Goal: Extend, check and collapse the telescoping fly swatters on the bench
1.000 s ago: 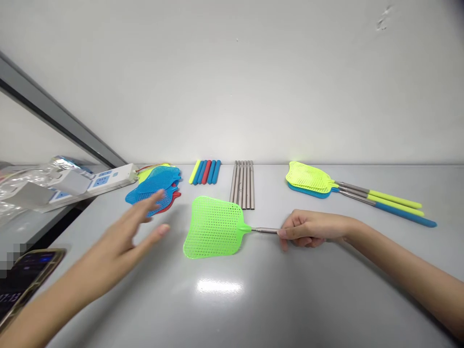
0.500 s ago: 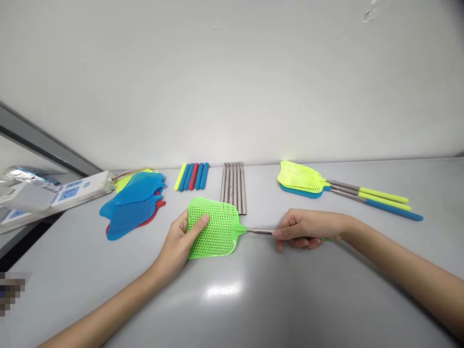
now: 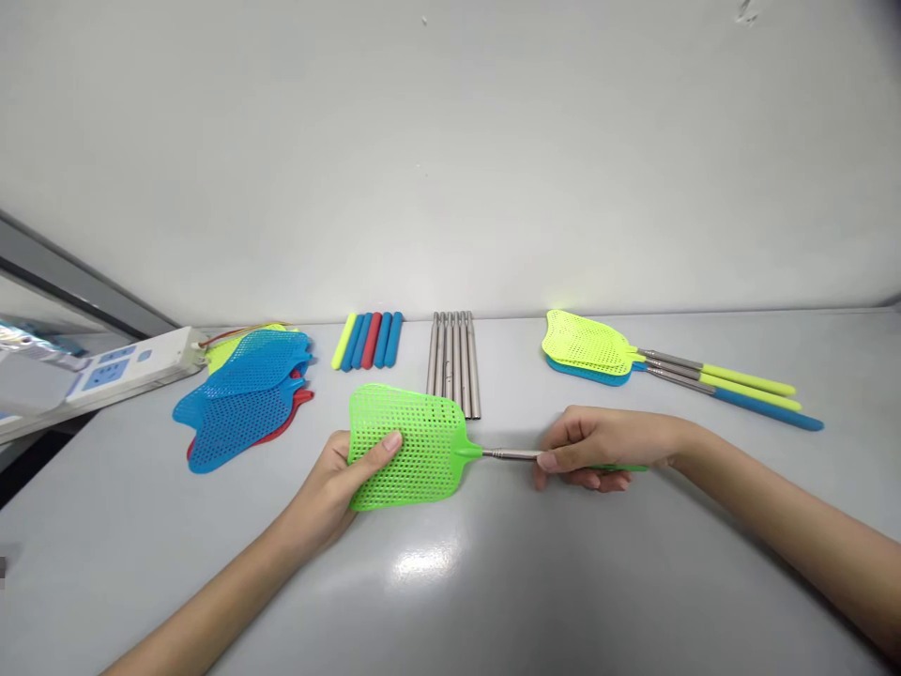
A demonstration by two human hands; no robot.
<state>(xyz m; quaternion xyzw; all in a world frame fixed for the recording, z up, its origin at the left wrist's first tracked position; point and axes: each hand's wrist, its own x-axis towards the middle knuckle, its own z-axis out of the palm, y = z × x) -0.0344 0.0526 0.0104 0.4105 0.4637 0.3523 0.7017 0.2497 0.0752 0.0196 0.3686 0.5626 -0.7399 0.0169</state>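
Note:
A green fly swatter (image 3: 422, 441) lies across the middle of the grey table (image 3: 450, 582), its mesh head to the left and its metal rod to the right. My left hand (image 3: 338, 474) grips the left edge of the mesh head, thumb on top. My right hand (image 3: 598, 446) is closed around the swatter's handle, where the rod meets the green grip. Both hands hold the same swatter just above the tabletop.
Loose blue, red and yellow mesh heads (image 3: 246, 394) are piled at the left. Coloured grips (image 3: 370, 340) and metal rods (image 3: 454, 361) lie in rows by the wall. Assembled swatters (image 3: 633, 361) rest at the right. A white power strip (image 3: 113, 371) sits far left.
My left hand came in from the left and took hold of the mesh head. The right hand kept its grip on the handle. The view shifted slightly.

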